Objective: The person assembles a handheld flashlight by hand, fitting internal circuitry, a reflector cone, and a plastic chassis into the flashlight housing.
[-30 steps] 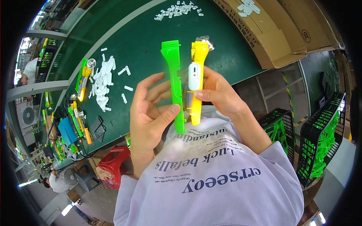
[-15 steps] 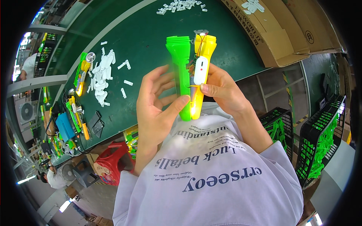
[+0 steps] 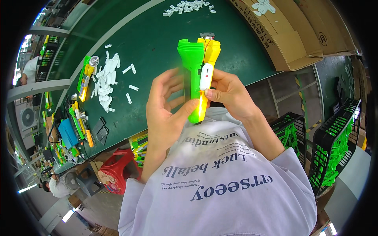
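Note:
Between my hands, above my lap at the table's edge, is a flashlight housing in two halves. The green half [image 3: 192, 59] is gripped by my left hand [image 3: 168, 98], thumb on its lower end and fingers behind it. My right hand [image 3: 230, 94] pinches the yellow half [image 3: 211, 55], its thumb just below a white switch plate [image 3: 206, 77] with a red dot. The halves lie side by side, nearly touching. A small lamp part [image 3: 207, 35] with thin wires sticks out at the wide top of the yellow half. The inside is mostly hidden.
White plastic plates [image 3: 105, 86] lie piled left on the green table [image 3: 153, 43], and small white pieces [image 3: 188, 6] at the far side. Flashlight parts [image 3: 84, 76] and a blue box [image 3: 68, 133] stand left. A cardboard box [image 3: 283, 43] is at far right; black crates [image 3: 334, 145] hold green parts.
My hands have brought the green and yellow halves closer together, narrowing the gap between them. The wires inside are now mostly covered.

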The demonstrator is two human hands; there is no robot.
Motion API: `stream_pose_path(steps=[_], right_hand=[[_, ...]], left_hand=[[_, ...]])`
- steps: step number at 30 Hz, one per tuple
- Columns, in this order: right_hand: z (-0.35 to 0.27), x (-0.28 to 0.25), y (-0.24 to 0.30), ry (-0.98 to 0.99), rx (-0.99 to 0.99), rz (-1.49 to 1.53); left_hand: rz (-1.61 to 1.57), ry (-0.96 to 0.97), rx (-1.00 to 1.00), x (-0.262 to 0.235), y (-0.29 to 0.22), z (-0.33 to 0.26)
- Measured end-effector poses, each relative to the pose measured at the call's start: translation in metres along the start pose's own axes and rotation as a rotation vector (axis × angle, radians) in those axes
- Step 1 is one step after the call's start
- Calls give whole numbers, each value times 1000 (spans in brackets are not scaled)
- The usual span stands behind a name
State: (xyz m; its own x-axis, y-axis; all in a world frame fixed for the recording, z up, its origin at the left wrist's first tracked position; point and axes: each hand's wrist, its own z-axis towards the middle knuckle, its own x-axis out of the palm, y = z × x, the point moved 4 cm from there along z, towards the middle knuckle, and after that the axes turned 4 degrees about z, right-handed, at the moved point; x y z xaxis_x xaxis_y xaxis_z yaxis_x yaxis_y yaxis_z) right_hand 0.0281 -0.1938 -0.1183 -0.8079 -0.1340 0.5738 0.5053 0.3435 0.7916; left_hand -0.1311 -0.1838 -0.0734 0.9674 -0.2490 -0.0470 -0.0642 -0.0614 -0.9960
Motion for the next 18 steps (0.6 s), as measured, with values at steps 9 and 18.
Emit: stream_pose_path(steps=[9, 18], right_hand=[[1, -5, -6, 49, 37, -17], [5, -9, -8, -19, -84, -112]], left_hand=[[128, 43, 26, 4, 4, 0], [104, -17, -41, -2, 20, 7]])
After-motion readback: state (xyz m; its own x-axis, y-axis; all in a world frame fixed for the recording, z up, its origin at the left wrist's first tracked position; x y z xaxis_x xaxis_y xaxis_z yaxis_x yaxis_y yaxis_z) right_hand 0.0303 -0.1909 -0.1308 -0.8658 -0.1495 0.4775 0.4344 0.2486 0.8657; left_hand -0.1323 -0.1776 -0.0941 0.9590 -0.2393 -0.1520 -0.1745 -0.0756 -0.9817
